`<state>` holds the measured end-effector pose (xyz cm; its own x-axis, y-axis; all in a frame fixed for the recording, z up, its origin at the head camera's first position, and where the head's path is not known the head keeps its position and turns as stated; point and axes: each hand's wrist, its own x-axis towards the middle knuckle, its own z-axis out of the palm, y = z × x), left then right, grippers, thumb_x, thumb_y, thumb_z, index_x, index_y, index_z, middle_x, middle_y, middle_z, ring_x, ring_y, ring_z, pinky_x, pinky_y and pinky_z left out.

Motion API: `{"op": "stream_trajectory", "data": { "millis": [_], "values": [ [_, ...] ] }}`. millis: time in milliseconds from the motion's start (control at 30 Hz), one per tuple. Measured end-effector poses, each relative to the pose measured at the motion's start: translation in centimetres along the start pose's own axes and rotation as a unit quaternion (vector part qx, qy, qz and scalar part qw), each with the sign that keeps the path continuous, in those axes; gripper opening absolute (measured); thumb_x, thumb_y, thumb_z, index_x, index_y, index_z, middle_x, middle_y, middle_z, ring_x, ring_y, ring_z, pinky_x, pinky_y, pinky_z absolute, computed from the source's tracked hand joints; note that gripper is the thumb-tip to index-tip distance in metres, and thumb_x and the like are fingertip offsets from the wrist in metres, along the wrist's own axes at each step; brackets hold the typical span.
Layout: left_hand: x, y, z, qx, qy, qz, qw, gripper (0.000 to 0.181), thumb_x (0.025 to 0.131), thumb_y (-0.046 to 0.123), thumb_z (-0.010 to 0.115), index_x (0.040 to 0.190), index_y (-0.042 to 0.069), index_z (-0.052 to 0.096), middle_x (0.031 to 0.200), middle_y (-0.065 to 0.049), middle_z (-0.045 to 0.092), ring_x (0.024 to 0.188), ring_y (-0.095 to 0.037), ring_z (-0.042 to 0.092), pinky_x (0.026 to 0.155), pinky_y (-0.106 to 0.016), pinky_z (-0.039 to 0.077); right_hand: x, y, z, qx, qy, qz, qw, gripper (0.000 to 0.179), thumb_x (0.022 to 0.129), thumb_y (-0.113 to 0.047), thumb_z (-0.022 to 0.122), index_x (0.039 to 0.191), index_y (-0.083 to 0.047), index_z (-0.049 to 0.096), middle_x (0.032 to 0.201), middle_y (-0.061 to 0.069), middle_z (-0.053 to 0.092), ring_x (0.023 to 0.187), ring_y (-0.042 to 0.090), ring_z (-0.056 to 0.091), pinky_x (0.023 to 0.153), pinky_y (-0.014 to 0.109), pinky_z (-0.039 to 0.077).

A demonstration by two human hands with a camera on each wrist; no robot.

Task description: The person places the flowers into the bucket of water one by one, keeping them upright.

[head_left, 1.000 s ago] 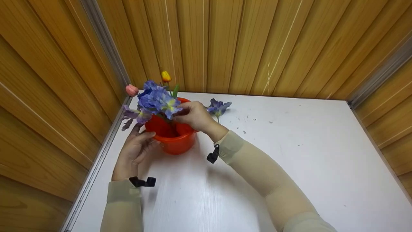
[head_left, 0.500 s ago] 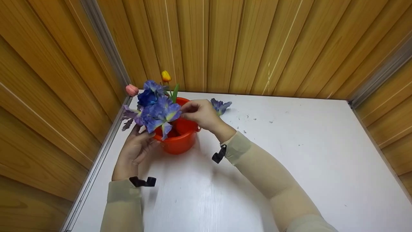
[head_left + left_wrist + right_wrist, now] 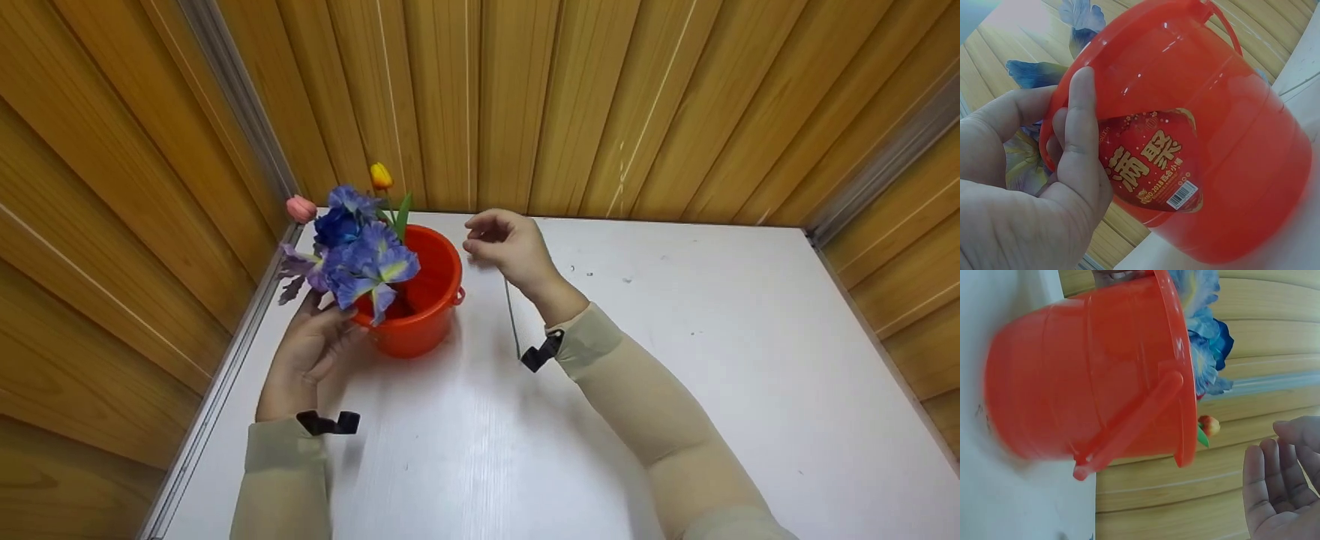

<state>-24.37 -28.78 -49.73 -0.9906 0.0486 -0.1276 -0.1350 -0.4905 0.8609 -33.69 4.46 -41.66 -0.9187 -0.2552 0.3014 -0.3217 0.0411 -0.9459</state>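
My left hand (image 3: 306, 354) grips the rim of a red plastic bucket (image 3: 411, 339), a finger lying along the outside beside a printed label (image 3: 1157, 163) in the left wrist view. Artificial flowers stand in the bucket, leaning left: a blue-violet iris (image 3: 375, 259) in front, a dark blue bloom (image 3: 337, 227), a purple iris (image 3: 304, 266), a pink tulip (image 3: 301, 209) and a yellow-orange tulip (image 3: 381, 175). My right hand (image 3: 521, 251) hovers right of the bucket, fingers loosely bent with nothing between them. Below it a thin green stem (image 3: 512, 319) lies on the table; its bloom is hidden behind the hand.
The white table (image 3: 465, 450) meets wood-panelled walls (image 3: 570, 112) at the back and both sides. Small dark crumbs (image 3: 589, 274) lie to the right of my right hand. The bucket's handle (image 3: 1129, 430) hangs down along its side in the right wrist view.
My right hand has let go of the blue-violet iris, which has tipped forward over the bucket's front rim, and has moved right, over the loose flower. My left hand stays on the rim.
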Motion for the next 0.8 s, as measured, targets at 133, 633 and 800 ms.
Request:
{"op": "stream_trajectory", "data": {
  "millis": [133,633,800],
  "values": [
    [0.0,0.1,-0.1,-0.006,-0.003,-0.001,1.0000,0.077,0.111,-0.004,0.054,0.175,0.025,0.025,0.138,0.001,0.075,0.093,-0.014,0.082,0.086,-0.029,0.073,-0.2,0.2,-1.3,-0.001,0.024,0.001,0.9997,0.023,0.093,0.003,0.085,0.115,-0.001,0.080,0.095,-0.004,0.075,0.090,0.013,0.071,0.078,0.020,0.061],
    [0.0,0.0,0.0,-0.024,-0.009,-0.003,0.9997,0.078,0.111,-0.006,0.053,0.175,0.026,0.024,0.145,0.000,0.069,0.093,-0.014,0.080,0.087,-0.029,0.072,-1.3,1.8,-4.3,0.029,0.059,0.031,0.9974,0.025,0.096,0.007,0.082,0.117,-0.003,0.076,0.098,0.000,0.070,0.088,0.013,0.070,0.079,0.024,0.069],
    [0.0,0.2,0.0,-0.019,-0.007,-0.003,0.9998,0.079,0.110,-0.007,0.054,0.175,0.025,0.023,0.144,0.000,0.068,0.093,-0.013,0.080,0.087,-0.028,0.072,-1.5,3.4,-4.8,0.028,0.074,0.047,0.9958,0.025,0.097,0.007,0.080,0.120,0.000,0.074,0.098,-0.001,0.070,0.088,0.012,0.071,0.080,0.025,0.070]
  ]
}}
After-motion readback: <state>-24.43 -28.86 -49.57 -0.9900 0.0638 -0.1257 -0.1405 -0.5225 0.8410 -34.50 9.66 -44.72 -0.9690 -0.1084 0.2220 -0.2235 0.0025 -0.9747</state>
